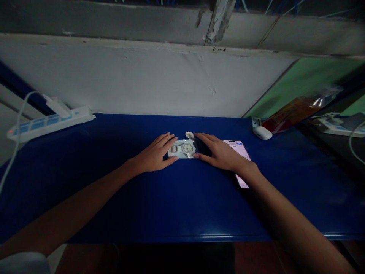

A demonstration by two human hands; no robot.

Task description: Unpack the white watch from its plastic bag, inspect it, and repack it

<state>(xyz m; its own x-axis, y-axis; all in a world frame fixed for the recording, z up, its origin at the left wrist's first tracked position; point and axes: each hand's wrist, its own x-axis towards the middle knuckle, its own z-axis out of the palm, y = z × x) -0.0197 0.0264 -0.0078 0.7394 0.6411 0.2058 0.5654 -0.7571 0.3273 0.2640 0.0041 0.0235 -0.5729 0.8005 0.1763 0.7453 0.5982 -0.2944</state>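
A pale watch [187,148] in a clear plastic wrapper lies flat on the blue table [182,201], between my two hands. My left hand [155,153] rests at the wrapper's left end, fingers stretched forward and thumb apart. At the right end lies my right hand [218,151], its fingers spread and its thumb on or beside the plastic. Just beyond the wrapper is a small round white disc [189,135], close to my right fingertips. Neither hand is closed around anything.
A lit phone [242,182] lies partly under my right wrist. Behind it sit a white rounded case [262,133] and a red package [293,112]. A white power strip [51,123] with a cable stands at the back left, before the white wall.
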